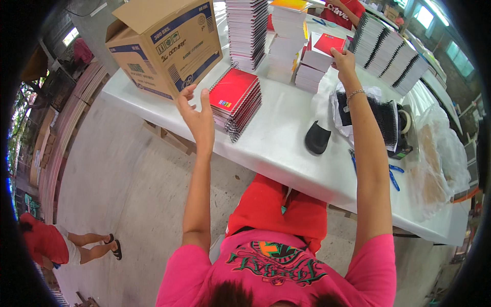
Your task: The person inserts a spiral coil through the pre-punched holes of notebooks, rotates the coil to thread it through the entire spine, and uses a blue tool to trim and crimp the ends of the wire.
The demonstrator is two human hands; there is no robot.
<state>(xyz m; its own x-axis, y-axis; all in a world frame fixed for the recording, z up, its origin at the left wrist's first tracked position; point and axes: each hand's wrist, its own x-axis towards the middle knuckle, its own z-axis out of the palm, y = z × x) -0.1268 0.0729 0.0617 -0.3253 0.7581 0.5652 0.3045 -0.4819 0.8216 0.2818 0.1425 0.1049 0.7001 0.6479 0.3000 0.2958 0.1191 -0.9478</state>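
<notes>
My left hand (197,117) is raised with its fingers apart and nothing in it, beside a stack of red-covered spiral notebooks (235,92) near the table's front edge. My right hand (344,65) reaches far across the table. Its thumb and fingers pinch the near right corner of a red notebook cover (327,44), which lies on top of a stack of loose page blocks (311,70). No wire coil shows on that stack.
A cardboard box (171,48) stands open at the table's left. Tall stacks of spiral-bound notebooks (246,36) rise behind. A black mouse-shaped object (317,138), black coils (383,120), blue-handled pliers (394,179) and a plastic bag (440,158) lie on the right. Other people are nearby.
</notes>
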